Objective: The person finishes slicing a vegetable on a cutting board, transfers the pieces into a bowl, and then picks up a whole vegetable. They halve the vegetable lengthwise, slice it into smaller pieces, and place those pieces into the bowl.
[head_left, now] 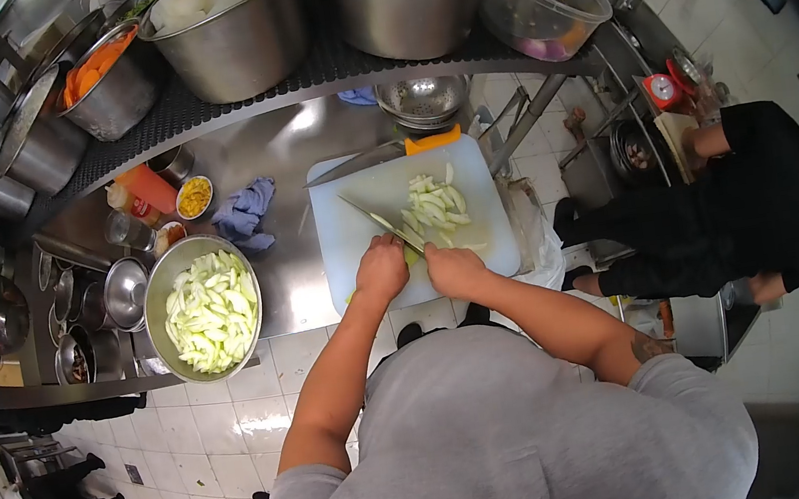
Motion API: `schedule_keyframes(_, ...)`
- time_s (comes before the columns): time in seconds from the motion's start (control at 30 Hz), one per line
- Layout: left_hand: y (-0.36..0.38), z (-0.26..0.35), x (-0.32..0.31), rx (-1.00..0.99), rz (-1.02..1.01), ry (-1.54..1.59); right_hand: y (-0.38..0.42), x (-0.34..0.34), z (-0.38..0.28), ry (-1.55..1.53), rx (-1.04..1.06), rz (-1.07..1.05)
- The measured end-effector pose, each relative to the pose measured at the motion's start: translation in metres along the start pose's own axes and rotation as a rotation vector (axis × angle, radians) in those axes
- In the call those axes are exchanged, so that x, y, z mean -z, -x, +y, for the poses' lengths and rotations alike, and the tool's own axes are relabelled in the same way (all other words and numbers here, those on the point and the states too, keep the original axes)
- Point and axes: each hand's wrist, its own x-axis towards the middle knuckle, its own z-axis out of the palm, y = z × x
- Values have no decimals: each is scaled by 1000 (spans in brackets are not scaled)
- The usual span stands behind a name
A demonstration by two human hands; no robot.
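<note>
My right hand is closed around the handle end of a knife, whose blade points up and left over the white cutting board. Close beside it, my left hand has its fingers bent around a green vegetable piece at the blade; the piece is mostly hidden. Pale green slices lie heaped on the board, above my right hand. A second knife with an orange handle rests across the board's top edge. Left of the board, a large steel bowl is full of similar pale green pieces.
Overhead, a shelf bears steel pots and a plastic tub. A blue cloth, a small bowl of yellow bits and bottles stand left. A person in black works at the right. Steel bowls sit far left.
</note>
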Motion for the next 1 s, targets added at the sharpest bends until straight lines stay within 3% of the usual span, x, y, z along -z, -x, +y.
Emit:
schedule_keyframes(0.07, 2, -2, -2, -25, -14, -39, -4, 9, -3, 14, 59, 69)
schedule_keyframes(0.2, 1, -1, -2, 17, -54, -39, 5, 6, -2, 49, 49, 0)
schedule_keyframes(0.27, 2, -2, -3, -4, -26, -32, -5, -12, 3, -36, 64, 91)
schedule_keyframes(0.37, 6, 1, 2, -30, -48, -55, 5, 31, -17, -18, 42, -18)
schedule_keyframes(0.57, 7, -3, 6, -99, -67, -118, -13, -5, -2, 11, 76, 68)
schedule_keyframes(1.0, 12, -10, 13, -120, -68, -87, 1, -6, -9, 24, 52, 13)
